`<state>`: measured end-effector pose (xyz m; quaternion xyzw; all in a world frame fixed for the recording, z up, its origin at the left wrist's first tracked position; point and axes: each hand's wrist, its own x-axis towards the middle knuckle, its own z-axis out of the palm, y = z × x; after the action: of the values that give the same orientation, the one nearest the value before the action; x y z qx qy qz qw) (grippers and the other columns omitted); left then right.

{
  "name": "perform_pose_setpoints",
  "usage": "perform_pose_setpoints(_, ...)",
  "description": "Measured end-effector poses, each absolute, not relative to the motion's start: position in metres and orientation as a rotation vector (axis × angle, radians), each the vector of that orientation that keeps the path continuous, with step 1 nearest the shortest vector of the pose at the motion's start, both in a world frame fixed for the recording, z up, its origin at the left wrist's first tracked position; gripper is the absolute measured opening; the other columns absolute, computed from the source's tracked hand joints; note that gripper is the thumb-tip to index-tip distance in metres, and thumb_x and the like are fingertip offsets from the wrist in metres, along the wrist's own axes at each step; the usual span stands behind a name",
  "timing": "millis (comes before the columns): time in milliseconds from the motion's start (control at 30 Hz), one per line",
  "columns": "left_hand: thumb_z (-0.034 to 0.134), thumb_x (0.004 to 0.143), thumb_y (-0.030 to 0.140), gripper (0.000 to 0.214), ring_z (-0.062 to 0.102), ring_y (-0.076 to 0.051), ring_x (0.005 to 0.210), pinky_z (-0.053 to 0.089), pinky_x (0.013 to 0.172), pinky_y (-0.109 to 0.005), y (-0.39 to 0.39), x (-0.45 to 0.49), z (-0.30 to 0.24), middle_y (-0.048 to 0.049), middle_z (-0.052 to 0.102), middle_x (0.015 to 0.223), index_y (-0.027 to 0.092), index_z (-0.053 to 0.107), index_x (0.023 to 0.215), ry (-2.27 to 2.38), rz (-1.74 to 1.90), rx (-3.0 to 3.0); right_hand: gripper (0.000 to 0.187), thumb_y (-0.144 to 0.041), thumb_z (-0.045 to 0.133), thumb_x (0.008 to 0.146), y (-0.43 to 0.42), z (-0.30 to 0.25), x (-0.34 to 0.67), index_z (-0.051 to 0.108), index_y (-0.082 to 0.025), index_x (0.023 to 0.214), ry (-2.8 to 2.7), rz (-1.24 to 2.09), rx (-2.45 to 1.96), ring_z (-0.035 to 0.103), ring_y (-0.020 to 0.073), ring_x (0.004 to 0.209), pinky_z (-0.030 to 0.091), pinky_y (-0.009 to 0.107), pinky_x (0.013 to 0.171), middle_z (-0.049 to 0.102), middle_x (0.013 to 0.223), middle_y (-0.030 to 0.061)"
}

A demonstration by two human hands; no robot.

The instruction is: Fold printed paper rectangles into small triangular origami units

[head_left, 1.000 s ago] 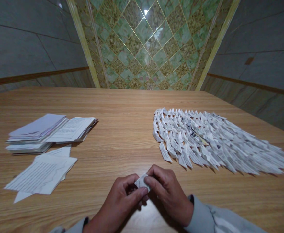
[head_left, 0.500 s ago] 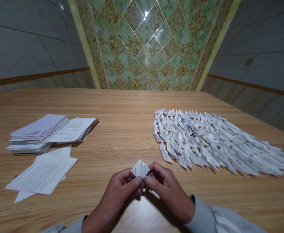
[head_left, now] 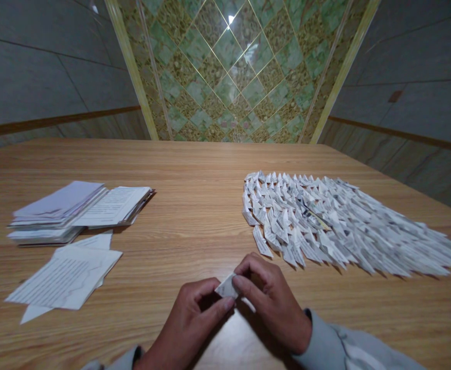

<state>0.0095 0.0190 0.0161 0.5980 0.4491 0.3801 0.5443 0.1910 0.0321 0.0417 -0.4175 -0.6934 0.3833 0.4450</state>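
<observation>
A small folded piece of printed paper is held between my two hands, low in the middle of the view above the table. My left hand grips its lower left side, with the thumb along the bottom. Thumb and fingertips of my right hand pinch its upper right corner and cover that part. Beyond my right hand lie many folded paper boats, set close together in rows.
On the left of the wooden table stands a stack of paper sheets, with another printed pile against it. Loose printed sheets lie nearer me. A tiled wall rises beyond the far edge.
The folded paper has turned from an upright diamond to a tilted shape. My right thumb and fingers have moved up onto its right corner; my left hand has shifted slightly right.
</observation>
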Motion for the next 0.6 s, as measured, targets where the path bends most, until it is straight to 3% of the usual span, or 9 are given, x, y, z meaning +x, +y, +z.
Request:
perform_pose_setpoints(200,0.067,0.089,0.032,0.015,0.067,-0.020,0.076,0.049,0.071,-0.027,0.025,0.005,0.034,-0.0038,0.074,0.082,0.020,0.076,0.089,1.133,1.025,1.647,0.011,-0.019,0.067,0.089,0.036,0.038,0.192,0.070,-0.017,0.078,-1.827,0.859,-1.027,0.059,0.0144,0.069,0.040,0.024,0.064,0.065,0.071,0.0004)
perform_pose_setpoints(367,0.067,0.088,0.032,0.021,0.065,-0.019,0.067,0.048,0.063,-0.026,0.027,0.004,0.037,-0.0032,0.071,0.069,0.019,0.075,0.073,1.141,1.040,1.590,0.006,-0.011,0.074,0.080,0.038,0.034,0.192,0.073,-0.016,0.076,-1.828,0.865,-1.064,0.060,0.0133,0.062,0.041,0.023,0.059,0.067,0.067,0.0004)
perform_pose_setpoints(600,0.062,0.092,0.035,0.029,0.062,-0.017,0.067,0.046,0.064,-0.026,0.025,0.004,0.037,-0.0026,0.067,0.069,0.018,0.070,0.071,1.088,1.055,1.576,0.009,-0.016,0.073,0.081,0.035,0.036,0.191,0.074,-0.016,0.072,-1.741,0.866,-1.022,0.059,0.0123,0.058,0.042,0.023,0.057,0.068,0.064,-0.0001)
